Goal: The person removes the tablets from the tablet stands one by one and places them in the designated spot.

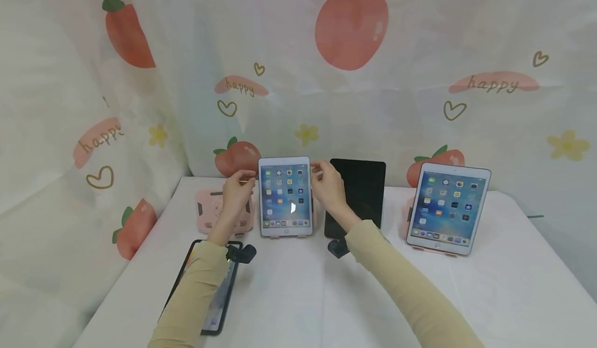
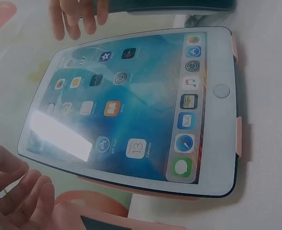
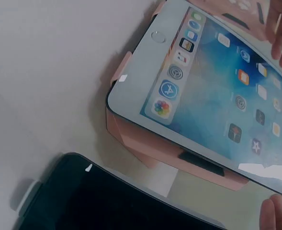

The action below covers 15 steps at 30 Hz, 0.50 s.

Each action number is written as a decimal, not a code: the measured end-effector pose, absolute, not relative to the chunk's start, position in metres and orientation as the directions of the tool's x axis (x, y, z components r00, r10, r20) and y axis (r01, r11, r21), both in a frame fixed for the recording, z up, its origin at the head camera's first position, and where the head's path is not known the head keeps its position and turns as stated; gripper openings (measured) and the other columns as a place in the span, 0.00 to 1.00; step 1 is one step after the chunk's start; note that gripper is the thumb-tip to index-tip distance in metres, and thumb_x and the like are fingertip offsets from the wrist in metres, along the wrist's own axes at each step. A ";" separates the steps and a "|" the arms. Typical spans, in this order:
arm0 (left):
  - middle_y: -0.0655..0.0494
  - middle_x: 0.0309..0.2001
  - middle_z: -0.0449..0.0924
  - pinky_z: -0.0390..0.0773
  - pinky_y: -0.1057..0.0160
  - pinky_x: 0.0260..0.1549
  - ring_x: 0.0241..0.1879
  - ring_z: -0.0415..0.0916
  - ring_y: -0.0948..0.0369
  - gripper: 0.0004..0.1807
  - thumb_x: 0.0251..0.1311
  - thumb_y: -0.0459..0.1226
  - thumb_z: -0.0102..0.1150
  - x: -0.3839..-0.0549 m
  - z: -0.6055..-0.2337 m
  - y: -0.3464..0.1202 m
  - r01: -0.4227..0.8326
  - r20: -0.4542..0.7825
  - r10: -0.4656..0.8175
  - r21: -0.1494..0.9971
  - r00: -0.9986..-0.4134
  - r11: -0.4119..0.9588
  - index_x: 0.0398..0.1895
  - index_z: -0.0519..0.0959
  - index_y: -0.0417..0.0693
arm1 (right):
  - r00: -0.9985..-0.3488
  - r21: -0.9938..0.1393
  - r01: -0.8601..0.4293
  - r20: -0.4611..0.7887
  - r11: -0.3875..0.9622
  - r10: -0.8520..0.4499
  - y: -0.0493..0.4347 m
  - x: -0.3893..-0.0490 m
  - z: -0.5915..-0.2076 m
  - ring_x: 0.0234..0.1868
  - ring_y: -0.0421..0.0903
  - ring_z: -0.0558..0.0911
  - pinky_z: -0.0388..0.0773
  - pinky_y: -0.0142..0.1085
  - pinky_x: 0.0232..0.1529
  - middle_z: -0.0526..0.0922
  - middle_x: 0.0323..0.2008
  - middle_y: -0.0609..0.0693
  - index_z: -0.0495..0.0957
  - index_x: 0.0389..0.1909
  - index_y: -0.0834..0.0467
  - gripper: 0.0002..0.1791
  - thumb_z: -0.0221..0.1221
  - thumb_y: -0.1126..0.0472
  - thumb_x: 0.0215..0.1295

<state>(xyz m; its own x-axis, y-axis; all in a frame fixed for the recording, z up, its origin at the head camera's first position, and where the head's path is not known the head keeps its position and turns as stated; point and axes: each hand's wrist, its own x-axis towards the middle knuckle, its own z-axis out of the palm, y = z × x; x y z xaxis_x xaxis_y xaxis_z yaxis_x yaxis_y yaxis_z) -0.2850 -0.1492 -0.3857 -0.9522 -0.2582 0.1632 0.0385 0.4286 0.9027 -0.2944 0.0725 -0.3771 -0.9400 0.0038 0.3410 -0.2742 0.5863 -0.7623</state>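
Observation:
A white tablet (image 1: 286, 197) with its home screen lit leans upright on a pink stand (image 3: 150, 139), whose small lips support its lower edge. My left hand (image 1: 239, 190) is at the tablet's left edge, fingers loosely bent and holding nothing. In the left wrist view those fingers (image 2: 28, 196) are beside the tablet's upper corner, a little apart from it. On the opposite side, my right hand (image 1: 328, 184) is by the upper right edge. Its fingertips (image 3: 275, 213) lie right at that edge in the right wrist view, with no grip around the tablet.
Behind my right hand stands a dark-screened tablet (image 1: 361, 187). A second lit white tablet (image 1: 448, 208) leans on a pink stand at right. Another pink stand (image 1: 203, 210) is left, partly behind my left hand. A black-framed tablet (image 1: 224, 306) lies under my left forearm. A patterned curtain (image 1: 289, 114) hangs behind.

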 end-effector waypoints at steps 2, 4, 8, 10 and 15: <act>0.45 0.47 0.82 0.81 0.63 0.40 0.44 0.80 0.52 0.13 0.66 0.35 0.52 -0.287 -0.385 -0.149 0.043 0.174 -0.254 0.892 -0.951 0.450 0.51 0.79 0.42 | -0.939 -0.747 -0.274 0.344 0.606 0.000 0.072 -0.296 -0.376 0.46 0.51 0.82 0.80 0.44 0.44 0.80 0.48 0.56 0.75 0.55 0.58 0.17 0.50 0.67 0.66; 0.45 0.47 0.82 0.80 0.64 0.39 0.45 0.81 0.53 0.14 0.66 0.36 0.53 -0.290 -0.384 -0.148 0.045 0.180 -0.248 0.883 -0.952 0.467 0.52 0.78 0.43 | -0.941 -0.736 -0.264 0.338 0.624 0.001 0.072 -0.297 -0.375 0.47 0.51 0.82 0.80 0.44 0.45 0.80 0.49 0.55 0.74 0.57 0.58 0.18 0.51 0.66 0.67; 0.44 0.47 0.82 0.80 0.62 0.40 0.45 0.80 0.52 0.15 0.66 0.36 0.52 -0.294 -0.384 -0.147 0.043 0.180 -0.242 0.874 -0.954 0.483 0.54 0.77 0.42 | -0.945 -0.718 -0.253 0.327 0.649 -0.006 0.069 -0.300 -0.373 0.47 0.52 0.82 0.80 0.44 0.44 0.80 0.51 0.55 0.72 0.60 0.57 0.19 0.51 0.65 0.68; 0.44 0.48 0.81 0.81 0.60 0.43 0.45 0.81 0.52 0.16 0.67 0.36 0.52 -0.295 -0.384 -0.147 0.042 0.176 -0.237 0.876 -0.956 0.481 0.56 0.76 0.42 | -0.947 -0.711 -0.248 0.320 0.658 -0.012 0.067 -0.302 -0.373 0.45 0.51 0.82 0.79 0.43 0.42 0.80 0.51 0.56 0.71 0.61 0.58 0.20 0.51 0.65 0.68; 0.41 0.49 0.80 0.82 0.57 0.45 0.44 0.81 0.50 0.17 0.67 0.35 0.50 -0.300 -0.381 -0.144 0.046 0.170 -0.221 0.878 -0.960 0.476 0.58 0.74 0.42 | -0.956 -0.708 -0.239 0.293 0.665 -0.031 0.065 -0.305 -0.372 0.34 0.49 0.79 0.72 0.34 0.28 0.80 0.51 0.57 0.68 0.64 0.58 0.23 0.49 0.65 0.69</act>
